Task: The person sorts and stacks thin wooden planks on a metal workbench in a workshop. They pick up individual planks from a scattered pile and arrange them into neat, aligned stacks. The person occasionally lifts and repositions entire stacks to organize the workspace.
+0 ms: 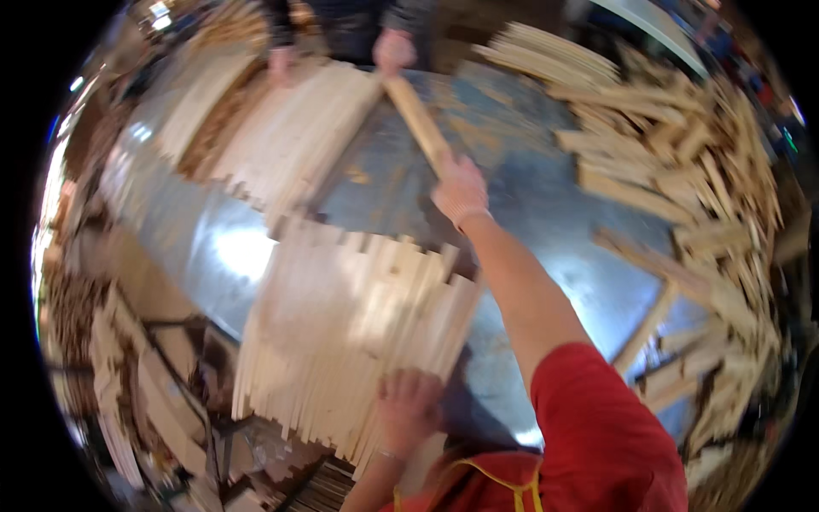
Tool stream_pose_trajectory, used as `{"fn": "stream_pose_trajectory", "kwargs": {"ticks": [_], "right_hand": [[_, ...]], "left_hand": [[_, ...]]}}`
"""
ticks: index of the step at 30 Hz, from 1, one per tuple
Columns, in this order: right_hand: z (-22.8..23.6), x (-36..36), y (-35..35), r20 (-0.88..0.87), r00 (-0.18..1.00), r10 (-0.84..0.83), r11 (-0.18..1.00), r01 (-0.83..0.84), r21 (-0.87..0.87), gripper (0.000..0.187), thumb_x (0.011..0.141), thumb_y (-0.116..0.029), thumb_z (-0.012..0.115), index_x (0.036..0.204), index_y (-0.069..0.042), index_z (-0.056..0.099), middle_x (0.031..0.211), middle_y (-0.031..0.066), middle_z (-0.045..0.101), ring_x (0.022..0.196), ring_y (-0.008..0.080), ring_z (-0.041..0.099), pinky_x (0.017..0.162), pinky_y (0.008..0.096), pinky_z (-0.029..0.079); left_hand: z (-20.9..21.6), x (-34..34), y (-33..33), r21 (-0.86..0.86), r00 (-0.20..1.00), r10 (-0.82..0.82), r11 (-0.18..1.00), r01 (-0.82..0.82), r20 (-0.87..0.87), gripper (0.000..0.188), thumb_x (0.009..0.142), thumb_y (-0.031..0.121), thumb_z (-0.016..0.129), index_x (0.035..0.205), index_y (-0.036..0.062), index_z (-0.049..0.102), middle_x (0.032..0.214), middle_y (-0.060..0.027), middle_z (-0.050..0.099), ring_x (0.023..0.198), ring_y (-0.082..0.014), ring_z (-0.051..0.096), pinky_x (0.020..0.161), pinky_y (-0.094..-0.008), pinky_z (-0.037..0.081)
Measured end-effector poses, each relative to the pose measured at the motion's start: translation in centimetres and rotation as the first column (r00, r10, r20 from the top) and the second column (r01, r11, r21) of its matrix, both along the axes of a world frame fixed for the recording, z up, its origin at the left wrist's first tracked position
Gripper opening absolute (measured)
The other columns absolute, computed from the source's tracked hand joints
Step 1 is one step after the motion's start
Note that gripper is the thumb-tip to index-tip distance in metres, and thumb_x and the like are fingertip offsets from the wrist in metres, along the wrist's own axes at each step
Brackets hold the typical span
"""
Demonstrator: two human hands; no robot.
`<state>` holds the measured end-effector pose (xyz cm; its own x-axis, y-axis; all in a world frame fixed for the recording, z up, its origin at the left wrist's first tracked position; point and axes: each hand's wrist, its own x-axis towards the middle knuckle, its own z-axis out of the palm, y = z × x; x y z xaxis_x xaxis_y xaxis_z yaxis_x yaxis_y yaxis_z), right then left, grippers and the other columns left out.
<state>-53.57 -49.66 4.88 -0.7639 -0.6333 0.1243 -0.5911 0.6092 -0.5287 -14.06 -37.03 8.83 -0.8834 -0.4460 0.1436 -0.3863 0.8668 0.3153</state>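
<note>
My right hand [461, 189], in a pale glove, reaches far across the metal table and is closed on the near end of a wooden strip [417, 118]. The far end of this strip meets a co-worker's hand [394, 51]. Close to my body lies a row of pale wooden strips [341, 316], side by side, with uneven ends. My left hand [409, 411] rests on the right part of this row, its fingers laid over the wood and somewhat blurred.
Beyond my row, another row of strips [286, 128] lies before the co-worker, whose other hand [281, 65] touches it. Loose wood pieces [648, 162] are heaped along the right side of the metal table [546, 205]. More boards [166, 384] stand at lower left.
</note>
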Motion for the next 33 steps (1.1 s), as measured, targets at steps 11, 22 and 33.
{"fn": "stream_pose_trajectory", "kwargs": {"ticks": [11, 22, 33], "right_hand": [[3.4, 18.6, 30.4, 0.799, 0.598, 0.057, 0.939, 0.241, -0.247, 0.106, 0.081, -0.022, 0.075, 0.17, -0.004, 0.021, 0.129, 0.0309, 0.07, 0.12, 0.0379, 0.07, 0.104, 0.0448, 0.055], [4.8, 23.3, 39.0, 0.605, 0.74, 0.293, 0.947, -0.314, -0.076, 0.048, 0.092, -0.024, 0.062, 0.137, -0.009, 0.069, 0.133, 0.025, 0.071, 0.124, 0.0452, 0.066, 0.106, 0.0512, 0.053], [2.0, 8.1, 52.3, 0.248, 0.968, -0.043, 0.971, -0.018, 0.239, 0.045, 0.091, -0.029, 0.07, 0.125, -0.001, 0.06, 0.119, 0.0255, 0.066, 0.109, 0.0469, 0.069, 0.098, 0.0573, 0.056]], "left_hand": [[0.4, 0.8, 2.6, -0.088, 0.991, -0.08, 0.992, 0.09, 0.104, 0.031, 0.087, 0.024, 0.071, 0.117, 0.0152, 0.071, 0.125, -0.0156, 0.059, 0.125, -0.0412, 0.054, 0.108, -0.0568, 0.043], [-1.6, 1.9, 4.4, -0.139, 0.952, -0.05, 0.986, 0.096, 0.3, 0.087, 0.082, 0.038, 0.077, 0.158, 0.0077, 0.049, 0.159, -0.0211, 0.048, 0.151, -0.0425, 0.04, 0.127, -0.0587, 0.028], [-3.1, -11.0, 21.0, 0.231, 0.944, -0.233, 0.956, 0.179, 0.233, 0.092, 0.08, 0.055, 0.082, 0.155, 0.0098, 0.053, 0.153, -0.0181, 0.054, 0.147, -0.0394, 0.046, 0.119, -0.0562, 0.038]]}}
